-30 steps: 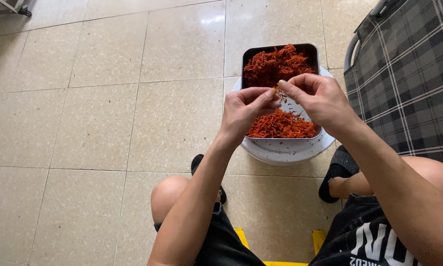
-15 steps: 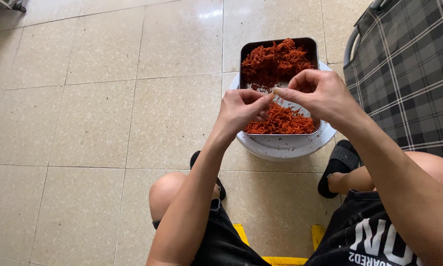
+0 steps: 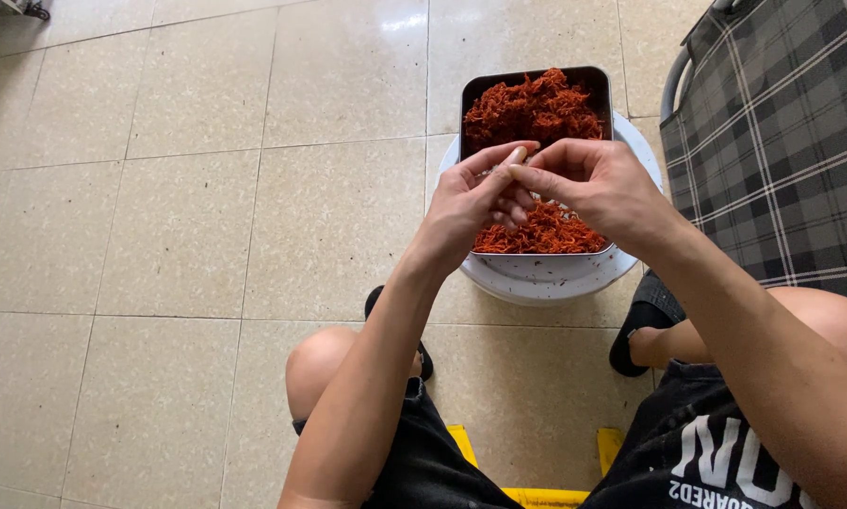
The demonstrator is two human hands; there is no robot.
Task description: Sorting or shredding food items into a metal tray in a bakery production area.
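My left hand (image 3: 471, 203) and right hand (image 3: 598, 188) pinch fingertips together over the metal tray (image 3: 537, 80) of red shreds (image 3: 535, 111); whatever they grip is too small to see. Open tiled floor (image 3: 207, 207) lies left; a plaid chair (image 3: 781, 141), cut off, crowds the right.

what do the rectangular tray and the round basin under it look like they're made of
Tray: likely metal, with a thin grey rim, rounded corners and a dull sheen.
Basin: probably white plastic or enamel, smooth and glossy; the look leaves it open.
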